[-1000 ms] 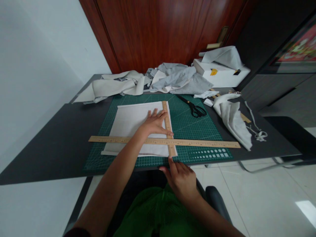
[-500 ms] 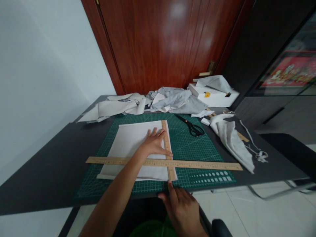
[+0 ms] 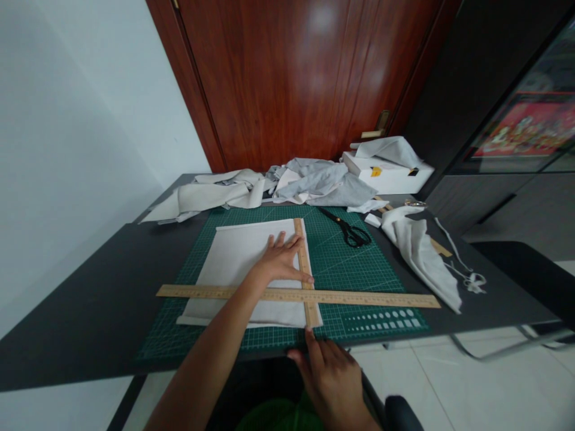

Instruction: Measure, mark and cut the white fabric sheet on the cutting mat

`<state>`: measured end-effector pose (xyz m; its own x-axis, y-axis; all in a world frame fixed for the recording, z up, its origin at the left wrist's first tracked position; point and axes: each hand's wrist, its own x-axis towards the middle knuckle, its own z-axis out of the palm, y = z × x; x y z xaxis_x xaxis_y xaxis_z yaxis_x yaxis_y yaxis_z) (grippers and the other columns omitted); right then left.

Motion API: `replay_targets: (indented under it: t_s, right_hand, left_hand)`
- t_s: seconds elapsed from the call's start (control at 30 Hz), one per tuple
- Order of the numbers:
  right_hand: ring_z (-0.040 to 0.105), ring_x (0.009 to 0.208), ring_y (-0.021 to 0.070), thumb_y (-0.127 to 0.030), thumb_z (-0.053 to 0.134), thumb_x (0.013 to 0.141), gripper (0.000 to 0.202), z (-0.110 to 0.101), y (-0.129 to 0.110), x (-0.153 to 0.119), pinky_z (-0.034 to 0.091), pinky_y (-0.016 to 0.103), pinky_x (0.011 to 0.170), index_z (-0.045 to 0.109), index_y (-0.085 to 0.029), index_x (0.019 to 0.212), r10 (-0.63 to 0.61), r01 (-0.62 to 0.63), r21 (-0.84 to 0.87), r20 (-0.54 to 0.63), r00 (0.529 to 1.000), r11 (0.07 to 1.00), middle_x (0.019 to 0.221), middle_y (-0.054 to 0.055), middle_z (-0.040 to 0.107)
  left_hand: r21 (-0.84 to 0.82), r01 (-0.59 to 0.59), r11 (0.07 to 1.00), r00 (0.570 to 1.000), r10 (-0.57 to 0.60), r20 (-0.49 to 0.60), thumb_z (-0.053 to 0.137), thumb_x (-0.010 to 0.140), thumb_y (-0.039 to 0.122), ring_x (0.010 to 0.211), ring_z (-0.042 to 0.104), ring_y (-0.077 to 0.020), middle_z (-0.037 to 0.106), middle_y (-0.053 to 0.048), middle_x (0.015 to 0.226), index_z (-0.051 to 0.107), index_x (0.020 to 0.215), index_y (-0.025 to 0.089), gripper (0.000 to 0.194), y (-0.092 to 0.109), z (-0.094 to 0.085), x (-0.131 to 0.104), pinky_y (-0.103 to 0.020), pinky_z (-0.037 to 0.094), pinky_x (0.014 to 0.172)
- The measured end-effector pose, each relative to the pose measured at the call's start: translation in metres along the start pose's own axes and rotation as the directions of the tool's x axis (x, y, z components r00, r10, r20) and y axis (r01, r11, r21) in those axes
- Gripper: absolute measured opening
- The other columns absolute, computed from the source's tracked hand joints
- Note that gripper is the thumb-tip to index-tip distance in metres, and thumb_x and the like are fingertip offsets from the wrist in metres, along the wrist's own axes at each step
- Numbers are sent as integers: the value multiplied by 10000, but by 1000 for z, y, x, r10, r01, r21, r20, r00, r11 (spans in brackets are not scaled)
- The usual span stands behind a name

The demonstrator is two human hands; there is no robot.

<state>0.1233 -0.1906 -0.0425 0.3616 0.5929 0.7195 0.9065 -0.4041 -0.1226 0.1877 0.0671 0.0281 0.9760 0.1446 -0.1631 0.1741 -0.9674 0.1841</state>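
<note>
My left hand (image 3: 281, 262) lies with fingers spread, pressing a short wooden ruler (image 3: 311, 314) down along the right edge of a white cloth piece (image 3: 238, 248). Its fingertips and thumb rest on that ruler. A longer wooden ruler (image 3: 372, 298) crosses the cloth sideways, passing beneath my left forearm and over the short ruler. At the near table edge, my right hand (image 3: 332, 380) touches the short ruler's near end with its index fingertip. Its thumb stands apart from the index finger, and the other fingers are bent and partly hidden. The cloth's near and far edges look folded.
A green cutting mat (image 3: 336, 263) lies under the cloth on the dark table (image 3: 90, 305). Black scissors (image 3: 353, 232) rest to the right. Grey and cream fabrics (image 3: 314, 179) and a white box (image 3: 390, 173) stand behind. White cloth with cords (image 3: 420, 251) lies at the right.
</note>
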Motion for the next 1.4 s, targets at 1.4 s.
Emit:
replay_targets:
  t_s: [1.4]
  right_hand:
    - [644, 595, 182, -422, 466, 1094, 429, -14, 4, 1, 388, 331, 550, 693, -61, 1136, 1, -3, 10, 158, 987, 1000, 674, 43, 696]
  left_hand:
    - [9, 12, 1000, 999, -13, 33, 575, 716, 905, 1591, -87, -459, 2, -38, 1760, 46, 1691, 261, 1283, 6, 1, 5, -650, -83, 1260]
